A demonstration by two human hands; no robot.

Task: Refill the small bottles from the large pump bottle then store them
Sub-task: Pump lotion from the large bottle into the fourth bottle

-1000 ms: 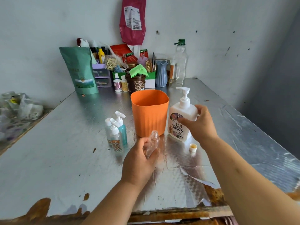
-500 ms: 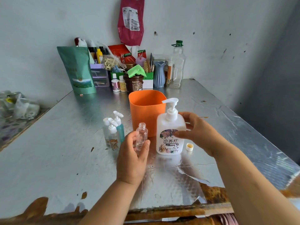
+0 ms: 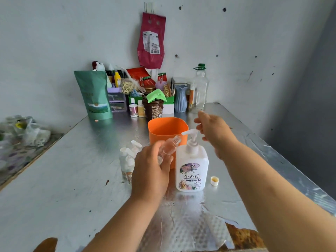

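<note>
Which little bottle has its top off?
The clear bottle held in the left hand, tilted toward the pump bottle. Its neck is bare; the little bottles standing beside it wear white tops.

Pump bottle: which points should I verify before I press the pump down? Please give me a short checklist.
1. The small clear bottle is uncapped: ok, a cap lies on the table.
2. The left hand grips it: ok.
3. Its mouth sits under the nozzle: cannot tell; close, held tilted.
4. The right hand is on top of the pump head: not ok, it is beside it.
5. The pump bottle stands upright: ok.
</note>
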